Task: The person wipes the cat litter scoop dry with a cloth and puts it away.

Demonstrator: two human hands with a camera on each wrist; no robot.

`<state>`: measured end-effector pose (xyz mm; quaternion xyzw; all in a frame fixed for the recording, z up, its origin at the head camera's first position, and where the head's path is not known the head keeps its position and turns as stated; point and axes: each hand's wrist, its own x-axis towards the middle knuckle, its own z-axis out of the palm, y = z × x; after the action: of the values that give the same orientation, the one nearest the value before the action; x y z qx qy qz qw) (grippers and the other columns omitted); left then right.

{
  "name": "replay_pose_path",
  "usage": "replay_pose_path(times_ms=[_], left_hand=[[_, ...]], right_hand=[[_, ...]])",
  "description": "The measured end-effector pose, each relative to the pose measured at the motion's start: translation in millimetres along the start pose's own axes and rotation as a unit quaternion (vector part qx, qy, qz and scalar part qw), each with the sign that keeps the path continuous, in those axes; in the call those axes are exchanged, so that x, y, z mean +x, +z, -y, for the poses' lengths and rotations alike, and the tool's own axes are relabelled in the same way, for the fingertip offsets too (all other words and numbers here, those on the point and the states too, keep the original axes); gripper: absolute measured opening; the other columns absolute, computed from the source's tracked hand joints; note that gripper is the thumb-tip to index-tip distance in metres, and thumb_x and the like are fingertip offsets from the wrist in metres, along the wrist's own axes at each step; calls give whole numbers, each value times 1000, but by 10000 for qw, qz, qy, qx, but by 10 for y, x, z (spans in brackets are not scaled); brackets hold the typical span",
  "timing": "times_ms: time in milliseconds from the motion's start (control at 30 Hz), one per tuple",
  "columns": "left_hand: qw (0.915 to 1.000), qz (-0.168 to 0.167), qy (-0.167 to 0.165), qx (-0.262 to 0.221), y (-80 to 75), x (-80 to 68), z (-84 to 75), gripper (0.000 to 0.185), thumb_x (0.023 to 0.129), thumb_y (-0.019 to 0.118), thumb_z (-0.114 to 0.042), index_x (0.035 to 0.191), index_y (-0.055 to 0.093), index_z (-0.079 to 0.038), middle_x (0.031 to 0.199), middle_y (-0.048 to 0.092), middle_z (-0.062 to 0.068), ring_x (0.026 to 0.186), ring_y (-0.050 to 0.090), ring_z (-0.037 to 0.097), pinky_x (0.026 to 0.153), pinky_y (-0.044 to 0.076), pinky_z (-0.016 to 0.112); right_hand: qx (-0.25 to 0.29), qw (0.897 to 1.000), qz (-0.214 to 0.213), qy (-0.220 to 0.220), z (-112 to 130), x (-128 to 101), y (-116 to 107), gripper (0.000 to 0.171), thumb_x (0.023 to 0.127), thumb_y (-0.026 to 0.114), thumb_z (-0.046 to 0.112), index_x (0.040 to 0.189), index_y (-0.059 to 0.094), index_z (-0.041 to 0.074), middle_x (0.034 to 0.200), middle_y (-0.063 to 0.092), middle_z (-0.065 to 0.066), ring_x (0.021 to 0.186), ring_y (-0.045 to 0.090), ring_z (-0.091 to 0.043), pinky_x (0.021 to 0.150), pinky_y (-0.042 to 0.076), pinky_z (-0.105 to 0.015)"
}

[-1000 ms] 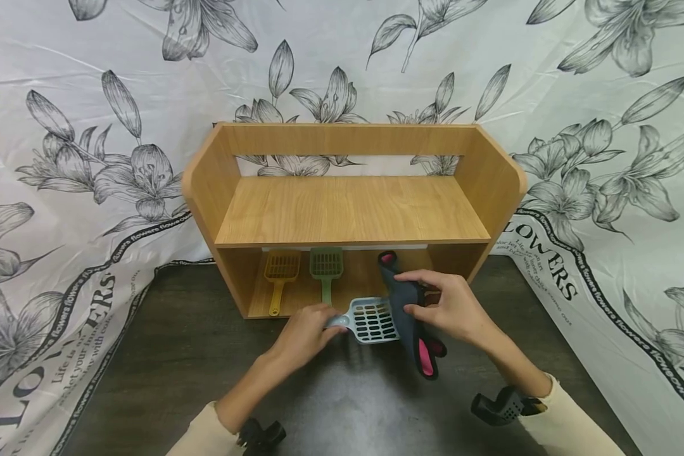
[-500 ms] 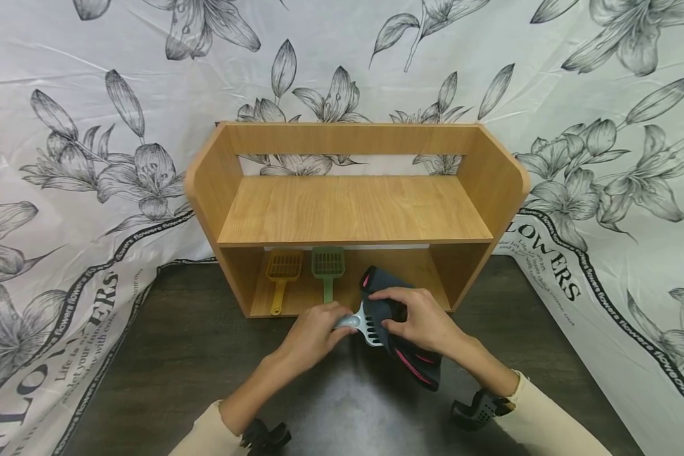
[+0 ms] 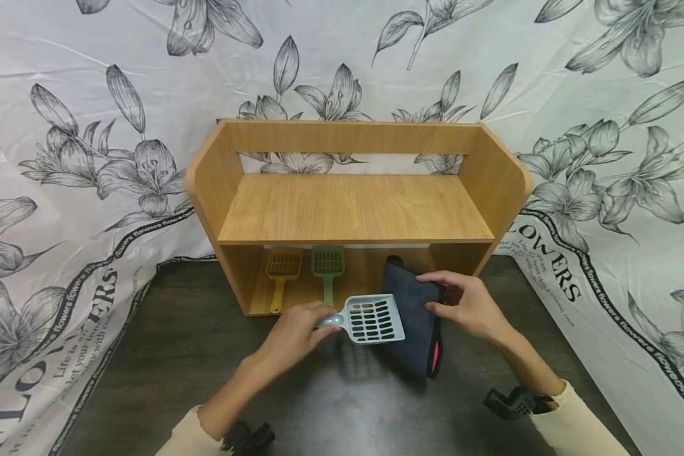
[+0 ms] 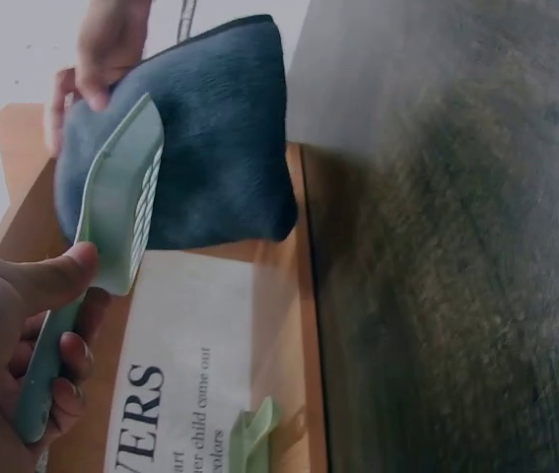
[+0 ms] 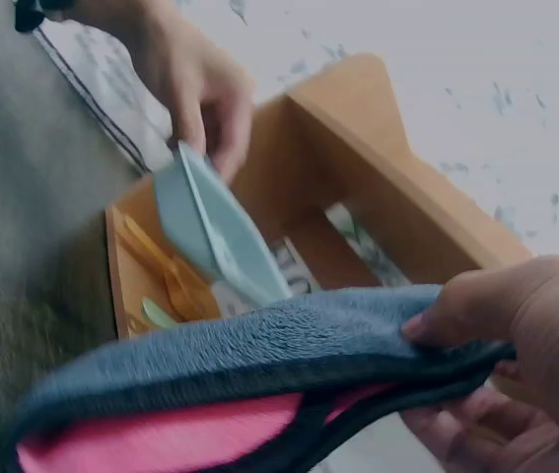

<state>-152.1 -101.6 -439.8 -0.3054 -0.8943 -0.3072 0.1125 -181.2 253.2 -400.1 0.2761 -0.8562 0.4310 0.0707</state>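
My left hand grips the handle of a pale blue slotted litter scoop, its thumb along the handle in the left wrist view. The scoop's slotted face shows to the head camera, held out over the table in front of the shelf. A folded dark blue-grey cloth with black edging and a pink inside hangs behind the scoop's far end. My right hand pinches the cloth by its right edge between thumb and fingers. In the right wrist view the cloth spreads across the front, the scoop beyond it.
A two-tier wooden shelf stands at the back of the dark table. On its lower tier lie a yellow scoop and a green scoop, side by side at the left. A flower-printed sheet hangs behind.
The cloth went left over the scoop's slotted end, covering most of it, then drew back to the right. The scoop's face shows again, and the cloth is turned flatter to the camera.
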Motion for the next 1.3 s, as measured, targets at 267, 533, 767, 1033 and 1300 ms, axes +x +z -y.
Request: replay_pose_path(times_ms=[267, 533, 767, 1033, 1300], left_hand=[[9988, 160, 377, -260, -132, 23, -34, 23, 90, 85, -18, 108, 79, -6, 96, 75, -1, 78, 63, 6, 68, 53, 24], [9922, 580, 847, -702, -167, 116, -131, 23, 94, 81, -19, 115, 78, -8, 101, 74, -3, 86, 64, 5, 75, 54, 23], [9884, 869, 843, -912, -186, 174, -169, 24, 96, 80, -22, 117, 79, -9, 99, 73, -5, 85, 61, 2, 74, 52, 20], [9866, 929, 891, -1001, -207, 144, -126, 22, 95, 79, -21, 113, 79, -8, 99, 73, -4, 85, 62, 1, 74, 53, 21], [9883, 863, 856, -924, -257, 71, -2, 21, 94, 81, -16, 113, 79, -7, 101, 73, -4, 87, 64, 3, 76, 57, 28]], right_hand=[[1084, 9934, 260, 272, -345, 130, -83, 47, 89, 82, -4, 133, 70, 6, 104, 70, -7, 67, 59, -14, 58, 50, -28], [3605, 9268, 1055, -73, -553, 401, 173, 54, 91, 66, -21, 140, 63, 0, 89, 68, 4, 67, 58, -3, 59, 49, -19], [4564, 8615, 2151, -564, -507, 582, 347, 56, 91, 64, -21, 136, 68, 12, 65, 34, -3, 50, 23, -20, 49, 25, -33], [4249, 8615, 2687, -714, -482, 582, 281, 56, 92, 65, -18, 136, 70, 16, 56, 27, -11, 42, 23, -22, 43, 20, -37], [3342, 9019, 2610, -824, -503, 419, 35, 59, 91, 65, -20, 135, 70, 19, 62, 42, -11, 42, 25, -22, 38, 22, -37]])
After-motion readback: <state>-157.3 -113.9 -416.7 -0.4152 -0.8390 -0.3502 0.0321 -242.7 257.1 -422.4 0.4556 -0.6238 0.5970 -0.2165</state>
